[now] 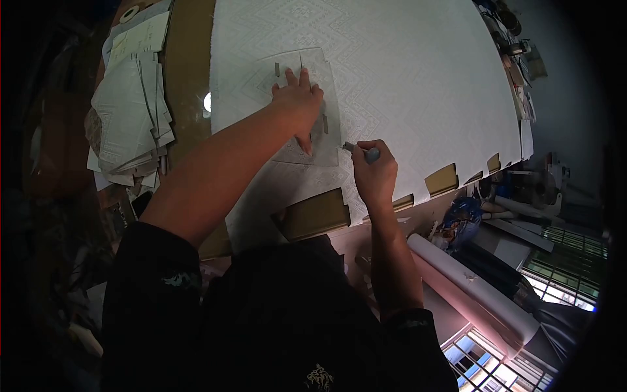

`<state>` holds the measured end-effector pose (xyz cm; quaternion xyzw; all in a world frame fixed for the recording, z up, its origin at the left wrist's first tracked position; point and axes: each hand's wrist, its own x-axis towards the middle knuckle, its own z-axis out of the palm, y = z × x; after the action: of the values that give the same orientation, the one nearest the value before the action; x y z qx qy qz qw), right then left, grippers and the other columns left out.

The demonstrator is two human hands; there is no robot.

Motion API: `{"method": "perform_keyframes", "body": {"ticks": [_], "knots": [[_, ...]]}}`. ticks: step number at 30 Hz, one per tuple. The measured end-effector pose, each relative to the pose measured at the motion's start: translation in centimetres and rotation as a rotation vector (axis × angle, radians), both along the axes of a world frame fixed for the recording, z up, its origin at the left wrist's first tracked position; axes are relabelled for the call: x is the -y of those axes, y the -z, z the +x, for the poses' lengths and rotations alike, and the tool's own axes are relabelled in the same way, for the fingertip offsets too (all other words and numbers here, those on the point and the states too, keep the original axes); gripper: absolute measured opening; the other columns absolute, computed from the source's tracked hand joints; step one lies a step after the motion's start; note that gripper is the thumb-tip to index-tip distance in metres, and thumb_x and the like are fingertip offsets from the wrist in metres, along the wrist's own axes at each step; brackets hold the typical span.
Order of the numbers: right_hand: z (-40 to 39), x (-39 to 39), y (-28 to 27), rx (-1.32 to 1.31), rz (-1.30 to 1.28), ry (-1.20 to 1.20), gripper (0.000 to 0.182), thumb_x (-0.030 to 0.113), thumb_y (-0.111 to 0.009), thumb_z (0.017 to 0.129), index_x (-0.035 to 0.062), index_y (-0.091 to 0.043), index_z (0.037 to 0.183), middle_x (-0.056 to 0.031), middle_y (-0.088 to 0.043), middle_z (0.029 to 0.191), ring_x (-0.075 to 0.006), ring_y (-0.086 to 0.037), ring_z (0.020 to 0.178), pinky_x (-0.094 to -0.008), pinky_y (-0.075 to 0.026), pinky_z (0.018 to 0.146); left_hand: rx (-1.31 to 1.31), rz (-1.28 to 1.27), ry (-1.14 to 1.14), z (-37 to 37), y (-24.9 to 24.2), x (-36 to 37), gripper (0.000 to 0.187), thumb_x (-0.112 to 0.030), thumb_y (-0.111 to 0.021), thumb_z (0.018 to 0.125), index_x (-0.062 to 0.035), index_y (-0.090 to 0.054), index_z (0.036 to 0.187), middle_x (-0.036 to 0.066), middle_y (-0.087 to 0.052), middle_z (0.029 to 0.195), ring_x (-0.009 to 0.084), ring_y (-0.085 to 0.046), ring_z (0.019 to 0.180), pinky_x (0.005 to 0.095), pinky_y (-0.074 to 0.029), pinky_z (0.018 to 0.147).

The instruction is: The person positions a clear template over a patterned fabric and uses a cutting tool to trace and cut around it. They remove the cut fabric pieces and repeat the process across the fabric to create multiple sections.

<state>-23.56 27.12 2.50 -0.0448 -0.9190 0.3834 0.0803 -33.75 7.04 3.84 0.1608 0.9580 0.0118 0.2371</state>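
Note:
A large white sheet with an embossed diamond pattern (405, 78) covers the table. On it lies a clear flat template (332, 98) with small strips stuck to it. My left hand (297, 104) presses down on the template with its fingers spread. At the template's lower right corner, my right hand (375, 173) is closed round a short grey cutter-like tool (372, 155). Its tip points left, close to the template's right edge. Fingers hide most of the tool, so its exact kind is hard to make out.
Cut white pieces (130, 111) are piled at the left, with a tape roll (129, 14) above them. Notches along the sheet's near edge expose the brown tabletop (313, 215). Long material rolls (470, 287) lean at the lower right, near a fan (548, 186).

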Motion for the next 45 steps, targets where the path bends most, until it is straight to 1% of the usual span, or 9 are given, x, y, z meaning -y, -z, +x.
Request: {"method": "perform_keyframes", "body": {"ticks": [6,8,11,17,24,34,37,40,45], "knots": [[0.1,-0.5,0.9,0.034,-0.095,-0.003,0.014,0.013,-0.075,0.092,0.0011,-0.072,0.097,-0.0188,-0.073,0.078,-0.0309,-0.074,0.070,-0.0392,-0.056,0.066,0.006,-0.001,-0.007,0.0,0.0,-0.1,0.146,-0.056,-0.103,0.048,0.0001,-0.029,0.161,0.032,-0.014,0.171,0.0560,-0.019,0.155,0.0666,-0.040,0.116],[0.4,-0.2,1.1,0.031,-0.078,0.012,0.017,0.011,-0.074,0.094,-0.0033,-0.071,0.103,-0.0159,-0.077,0.085,-0.0189,-0.073,0.075,-0.0323,-0.057,0.071,0.001,0.005,-0.009,0.0,0.1,-0.1,0.146,-0.055,-0.103,0.048,0.0003,-0.029,0.161,0.032,-0.013,0.171,0.0560,-0.020,0.155,0.0667,-0.040,0.116],[0.4,0.3,1.9,-0.078,-0.107,0.013,0.019,0.012,-0.076,0.093,-0.0034,-0.071,0.104,-0.0162,-0.077,0.087,-0.0167,-0.071,0.076,-0.0316,-0.056,0.071,0.021,-0.005,-0.013,-0.1,-0.1,-0.3,0.146,-0.055,-0.103,0.048,0.0009,-0.029,0.161,0.032,-0.013,0.171,0.0565,-0.020,0.155,0.0670,-0.039,0.116],[-2.8,0.2,0.6,0.133,-0.145,-0.001,0.023,0.012,-0.080,0.091,-0.0023,-0.072,0.106,-0.0144,-0.076,0.088,-0.0165,-0.070,0.079,-0.0329,-0.056,0.074,0.024,-0.013,-0.006,-0.1,-0.3,-0.4,0.147,-0.056,-0.103,0.047,0.0021,-0.029,0.160,0.034,-0.013,0.171,0.0576,-0.020,0.154,0.0671,-0.040,0.115],[-1.5,0.5,3.2,-0.017,-0.206,0.049,0.022,0.011,-0.081,0.090,-0.0010,-0.071,0.106,-0.0145,-0.075,0.090,-0.0162,-0.070,0.082,-0.0322,-0.056,0.077,0.025,0.009,-0.010,-0.3,-0.3,-0.4,0.147,-0.052,-0.104,0.046,0.0064,-0.029,0.157,0.038,-0.012,0.168,0.0615,-0.019,0.153,0.0682,-0.044,0.112],[-15.9,5.3,4.2,-0.029,-0.226,-0.027,0.020,0.012,-0.079,0.092,0.0004,-0.071,0.107,-0.0145,-0.076,0.095,-0.0164,-0.070,0.085,-0.0325,-0.055,0.080,0.053,0.001,-0.017,-0.4,-0.9,-0.4,0.142,-0.052,-0.103,0.051,0.0041,-0.029,0.159,0.036,-0.012,0.169,0.0601,-0.017,0.154,0.0683,-0.041,0.114],[-15.6,5.4,5.8,-0.178,-0.225,-0.015,0.017,0.013,-0.077,0.094,0.0032,-0.070,0.106,-0.0161,-0.076,0.088,-0.0234,-0.072,0.076,-0.0366,-0.056,0.073,0.052,0.014,-0.022,-0.4,-0.7,-0.3,0.142,-0.052,-0.103,0.050,0.0035,-0.030,0.159,0.036,-0.012,0.169,0.0595,-0.016,0.154,0.0682,-0.041,0.114],[-15.7,5.0,6.5,-0.224,-0.296,-0.040,0.015,0.012,-0.076,0.095,0.0026,-0.071,0.106,-0.0152,-0.077,0.092,-0.0194,-0.071,0.078,-0.0352,-0.056,0.075,0.046,0.022,-0.024,-0.2,-0.4,-0.2,0.142,-0.052,-0.103,0.050,0.0030,-0.030,0.159,0.035,-0.011,0.169,0.0593,-0.016,0.154,0.0684,-0.040,0.114],[-17.4,2.9,5.4,0.098,-0.511,-0.168,0.012,0.001,-0.073,0.096,-0.0010,-0.070,0.107,-0.0081,-0.075,0.098,-0.0111,-0.069,0.090,-0.0264,-0.057,0.082,0.031,0.015,-0.045,0.0,-0.6,-0.2,0.142,-0.052,-0.104,0.047,0.0028,-0.033,0.157,0.035,-0.013,0.169,0.0592,-0.017,0.154,0.0688,-0.041,0.114]]}}
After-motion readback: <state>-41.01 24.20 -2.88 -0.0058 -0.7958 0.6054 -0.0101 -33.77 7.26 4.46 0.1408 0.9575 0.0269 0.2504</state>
